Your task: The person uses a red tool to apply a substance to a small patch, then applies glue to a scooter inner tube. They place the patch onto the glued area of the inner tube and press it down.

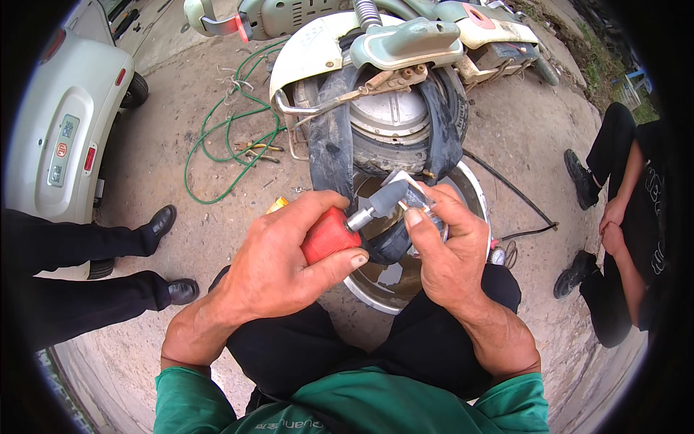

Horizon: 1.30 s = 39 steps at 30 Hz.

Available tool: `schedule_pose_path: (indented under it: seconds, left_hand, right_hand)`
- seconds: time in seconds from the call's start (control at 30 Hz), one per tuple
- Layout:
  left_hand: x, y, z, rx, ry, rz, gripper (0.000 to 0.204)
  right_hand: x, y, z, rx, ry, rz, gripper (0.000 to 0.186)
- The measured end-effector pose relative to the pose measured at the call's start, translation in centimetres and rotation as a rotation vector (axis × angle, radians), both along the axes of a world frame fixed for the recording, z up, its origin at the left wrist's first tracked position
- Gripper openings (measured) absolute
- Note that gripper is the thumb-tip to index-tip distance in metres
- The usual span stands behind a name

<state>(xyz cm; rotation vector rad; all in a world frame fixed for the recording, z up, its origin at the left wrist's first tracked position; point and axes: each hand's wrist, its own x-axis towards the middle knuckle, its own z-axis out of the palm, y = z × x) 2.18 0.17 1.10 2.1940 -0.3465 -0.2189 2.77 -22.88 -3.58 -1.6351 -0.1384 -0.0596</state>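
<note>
Left hand (278, 253) clamped round red tool (325, 237), right hand (454, 249) pinching clear packet (418, 200), both above basin (475, 191). Loose pinch could drop packet in; a slip could scuff tube (331, 148). Can't tell packet contents or tip contact; left fingertips hidden.

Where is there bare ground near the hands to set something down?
Bare concrete lies left, between the white car and the green hose, and right, between the black cable and the shoe farther right. It is crowded around the metal basin, with the left hand, right hand, red tool, inner tube and wheel.
</note>
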Motion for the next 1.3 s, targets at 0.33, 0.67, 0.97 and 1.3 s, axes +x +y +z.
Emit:
schedule_pose_path:
  seconds: [0.33,0.67,0.97,1.3]
  left_hand:
    - [0.0,0.06,0.25,0.016,0.012,0.002,0.057]
    - [-0.22,-0.24,0.28,0.018,0.023,-0.008,0.057]
    - [-0.19,0.06,0.02,0.005,-0.017,0.002,0.056]
    - [-0.36,0.15,0.25,0.001,-0.032,0.008,0.056]
  right_hand:
    - [0.01,-0.07,0.15,-0.024,0.023,0.013,0.031]
    - [0.2,-0.16,-0.19,-0.03,-0.023,0.027,0.031]
    - [0.13,-0.22,-0.18,-0.014,0.015,0.023,0.03]
    - [0.2,-0.4,0.03,0.09,0.194,0.009,0.026]
